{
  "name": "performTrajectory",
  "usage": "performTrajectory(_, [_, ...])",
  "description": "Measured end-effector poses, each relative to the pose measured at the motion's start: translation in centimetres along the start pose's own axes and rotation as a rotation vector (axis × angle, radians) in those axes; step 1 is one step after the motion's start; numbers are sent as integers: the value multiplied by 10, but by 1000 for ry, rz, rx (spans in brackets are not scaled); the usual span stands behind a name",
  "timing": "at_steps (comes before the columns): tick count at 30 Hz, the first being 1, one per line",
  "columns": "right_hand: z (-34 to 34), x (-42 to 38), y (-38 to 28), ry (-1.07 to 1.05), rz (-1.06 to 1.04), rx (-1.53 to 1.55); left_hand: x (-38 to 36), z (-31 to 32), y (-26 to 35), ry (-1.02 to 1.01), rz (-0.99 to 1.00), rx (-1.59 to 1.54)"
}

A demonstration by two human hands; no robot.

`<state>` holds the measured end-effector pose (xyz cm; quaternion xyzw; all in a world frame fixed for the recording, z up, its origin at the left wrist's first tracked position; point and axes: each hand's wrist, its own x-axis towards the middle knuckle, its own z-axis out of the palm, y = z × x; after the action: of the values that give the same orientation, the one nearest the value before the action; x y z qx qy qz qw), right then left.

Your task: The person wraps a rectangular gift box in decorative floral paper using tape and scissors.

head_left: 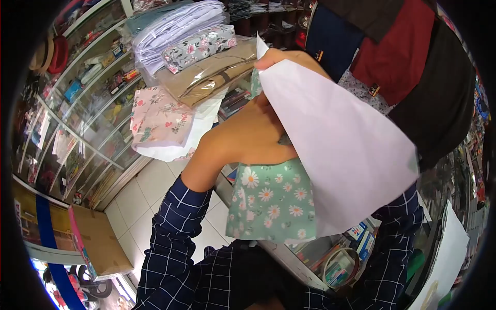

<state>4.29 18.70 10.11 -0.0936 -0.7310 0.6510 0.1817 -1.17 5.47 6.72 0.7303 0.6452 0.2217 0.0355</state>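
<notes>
A sheet of green wrapping paper [274,201] with white daisies is bent over in front of me, its plain white back [346,150] turned up on the right. My left hand [253,132] lies across the paper, closed on it; the white flap hides some fingertips. At the top, my right hand [292,57] pinches the sheet's upper edge, partly behind the flap. Whether anything lies inside the fold is hidden. Close to my left hand is a pink floral sheet of paper [160,121], partly curled.
Behind my hands are a plastic-wrapped brown garment [217,72], a floral packet [199,46] and folded white clothes [178,31]. Dark and red garments [398,57] lie at upper right. A glass display counter [289,258] is below; glass shelves [88,103] and a cardboard box [101,240] stand left.
</notes>
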Motion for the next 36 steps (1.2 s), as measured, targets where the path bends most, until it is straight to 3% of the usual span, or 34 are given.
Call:
performTrajectory(2, [10, -17, -12, 59, 39, 91, -2, 6, -6, 119, 59, -25])
performTrajectory(5, [10, -15, 1, 45, -139, 231, -5, 22, -7, 380, 9, 93])
performTrajectory(8, [16, -17, 6, 48, -84, 239, -7, 24, 3, 518, -76, -211])
performTrajectory(9, [16, -14, 10, 38, -95, 232, -7, 27, 2, 610, 2, -247])
performTrajectory(13, [16, -10, 18, 60, -42, 279, -21, 28, -22, 589, -54, -788])
performTrajectory(16, [12, -1, 29, -140, 261, 287, -39, 10, -27, 748, -190, -1366])
performTrajectory(18, [26, 11, 52, -322, 200, 479, -40, -10, -25, 589, -442, -1312])
performTrajectory(21, [15, 3, 58, -492, -16, 294, -41, -20, -32, 338, -574, -1258])
performTrajectory(22, [16, 4, 69, -520, -132, 236, -40, -19, -29, 409, -594, -1233])
performTrajectory(24, [10, 0, 82, -372, -609, -190, -38, -17, -23, 556, -630, -1184])
performTrajectory(25, [10, 0, 86, -436, -407, 40, -39, -25, -22, 538, -645, -1277])
performTrajectory(28, [11, -28, 34, -411, -640, -941, -45, -23, -33, 451, -631, -1074])
performTrajectory(32, [20, -77, 15, -354, -618, -885, -49, -23, -50, 298, -545, -945])
performTrajectory(33, [21, -89, 14, -360, -629, -971, -49, -15, -57, 300, -472, -1029])
performTrajectory(36, [26, -127, 2, -412, -560, -1129, -47, -14, -52, 277, -500, -1030])
